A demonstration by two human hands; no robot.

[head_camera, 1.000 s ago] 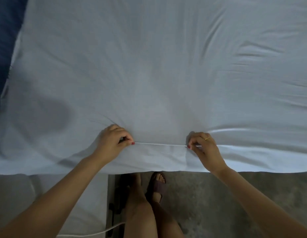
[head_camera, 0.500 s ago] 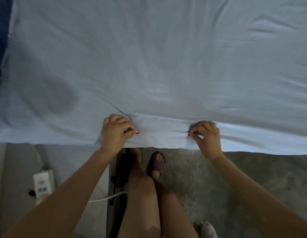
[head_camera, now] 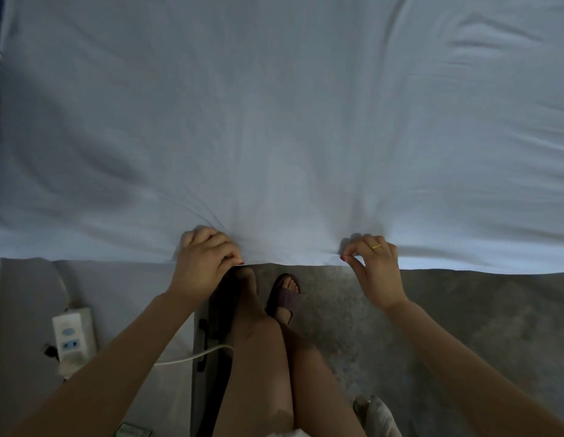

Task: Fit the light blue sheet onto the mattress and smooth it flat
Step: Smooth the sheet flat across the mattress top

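I have both hands on the near hem of the light blue sheet [head_camera: 274,121], which covers the upper two thirds of the frame and ends in an edge running across the middle; the left hand [head_camera: 205,263] is curled round a bunch of the hem at centre left, and the right hand [head_camera: 376,272] pinches it between thumb and forefinger at centre right; fan-shaped creases radiate up from each grip, and looser ridges sit at the upper right. I cannot see the mattress itself, so I cannot tell whether the hem has cleared its side.

My worries from here: the right pinch looks slight, and I judge it could slip under a hard pull, letting that side spring back; pulling unevenly would, I think, drag the cloth askew and deepen the upper-right ridges rather than clear them; too strong a tug might lift a far corner I cannot see. Below, a power strip [head_camera: 73,337] lies at lower left with a white cable [head_camera: 192,357] running toward my feet [head_camera: 287,294]; stepping back could snag it.
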